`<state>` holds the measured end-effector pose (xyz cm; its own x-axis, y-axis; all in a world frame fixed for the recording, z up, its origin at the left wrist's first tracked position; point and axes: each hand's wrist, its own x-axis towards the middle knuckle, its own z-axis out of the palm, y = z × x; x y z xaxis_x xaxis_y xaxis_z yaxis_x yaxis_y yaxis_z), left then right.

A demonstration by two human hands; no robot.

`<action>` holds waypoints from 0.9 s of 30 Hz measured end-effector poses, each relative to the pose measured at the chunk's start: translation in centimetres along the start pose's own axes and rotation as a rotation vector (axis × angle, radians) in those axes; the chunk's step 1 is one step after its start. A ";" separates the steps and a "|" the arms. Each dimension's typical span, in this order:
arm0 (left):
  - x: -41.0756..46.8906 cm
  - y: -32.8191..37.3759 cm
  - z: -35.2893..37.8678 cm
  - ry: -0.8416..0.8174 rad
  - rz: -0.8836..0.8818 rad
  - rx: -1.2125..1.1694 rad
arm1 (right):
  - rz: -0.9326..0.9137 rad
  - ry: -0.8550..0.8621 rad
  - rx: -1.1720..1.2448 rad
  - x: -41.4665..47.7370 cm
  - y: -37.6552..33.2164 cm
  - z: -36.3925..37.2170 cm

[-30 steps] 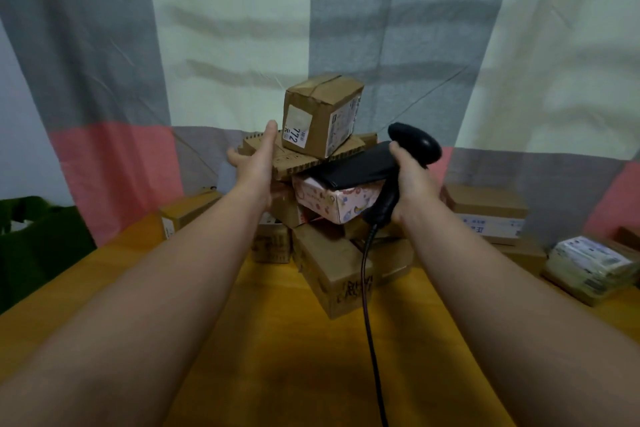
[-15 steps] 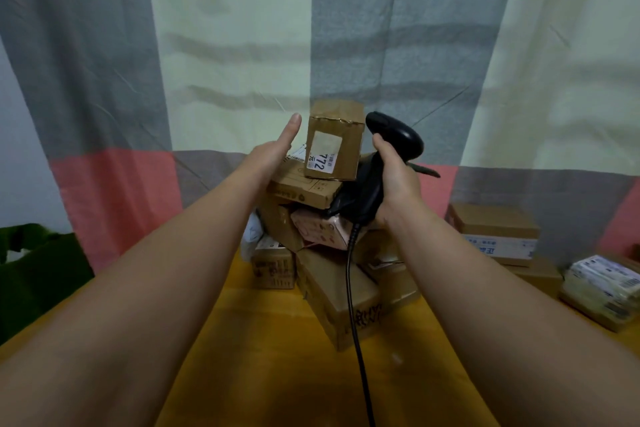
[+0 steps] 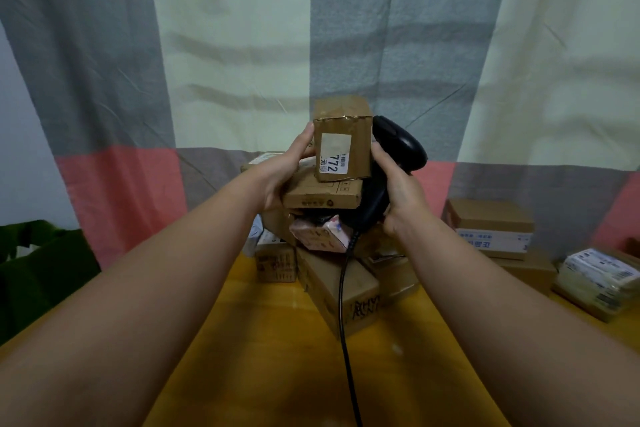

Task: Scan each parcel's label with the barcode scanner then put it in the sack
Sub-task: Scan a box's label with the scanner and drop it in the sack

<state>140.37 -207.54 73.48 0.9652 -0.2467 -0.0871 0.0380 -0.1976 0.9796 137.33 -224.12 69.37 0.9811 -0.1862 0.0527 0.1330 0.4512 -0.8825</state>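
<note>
A small brown parcel with a white label reading 772 stands on top of a pile of parcels on the yellow table. My left hand holds its left side, thumb on the front edge and fingers hidden behind. It sits on a flat carton. My right hand grips the handle of the black barcode scanner, just to the right of the parcel and touching it. The scanner's cable hangs down toward me.
More labelled parcels lie at the right by the checked curtain, with a wrapped one at the far right edge. Dark green fabric lies at the left, beside the table.
My left hand, open beside the pile earlier, now holds the 772 parcel. The scanner has swung upright and come in against the parcel's right side. The view has tilted up.
</note>
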 end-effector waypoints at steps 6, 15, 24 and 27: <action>-3.2 -1.9 1.3 0.011 -0.015 -0.115 | -0.062 -0.005 0.012 -3.7 0.6 -1.4; -11.3 -4.4 3.6 0.003 -0.032 -0.143 | -0.022 -0.030 0.040 -13.2 0.7 -3.6; -20.8 -9.8 8.5 -0.067 -0.151 -0.057 | 0.120 0.055 0.087 -23.3 3.3 -7.1; -22.8 -11.3 9.8 -0.010 -0.158 -0.044 | 0.168 0.098 0.070 -25.4 3.7 -9.1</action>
<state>115.39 -209.02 62.65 0.9435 -0.2255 -0.2428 0.2010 -0.1931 0.9604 111.60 -225.60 60.49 0.9725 -0.1856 -0.1409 -0.0183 0.5419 -0.8402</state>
